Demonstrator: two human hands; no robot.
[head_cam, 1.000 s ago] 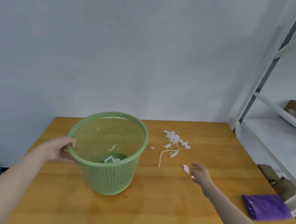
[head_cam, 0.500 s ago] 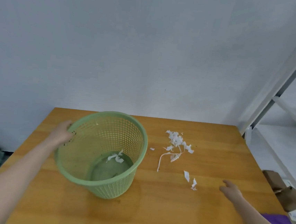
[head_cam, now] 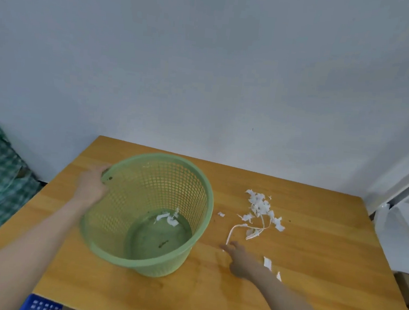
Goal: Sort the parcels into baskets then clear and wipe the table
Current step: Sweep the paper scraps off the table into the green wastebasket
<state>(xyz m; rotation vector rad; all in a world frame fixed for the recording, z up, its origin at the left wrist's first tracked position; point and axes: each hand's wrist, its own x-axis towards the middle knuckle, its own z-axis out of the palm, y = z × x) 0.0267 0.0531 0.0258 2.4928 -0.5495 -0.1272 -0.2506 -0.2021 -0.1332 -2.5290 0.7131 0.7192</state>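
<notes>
Left hand (head_cam: 91,186) grips the far-left rim of the tilted green basket (head_cam: 165,188), while the right hand (head_cam: 242,261), fingers stretched out and holding nothing, is low over the table (head_cam: 324,278) just right of the basket, with white paper scraps (head_cam: 259,207) scattered just beyond its fingertips.

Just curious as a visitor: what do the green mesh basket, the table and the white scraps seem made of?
The green mesh basket looks like matte plastic: even colour, regular grid holes. The orange-brown table seems varnished wood: plank lines, sheen. The white scraps look like torn paper, ragged-edged; possibly tissue.
</notes>
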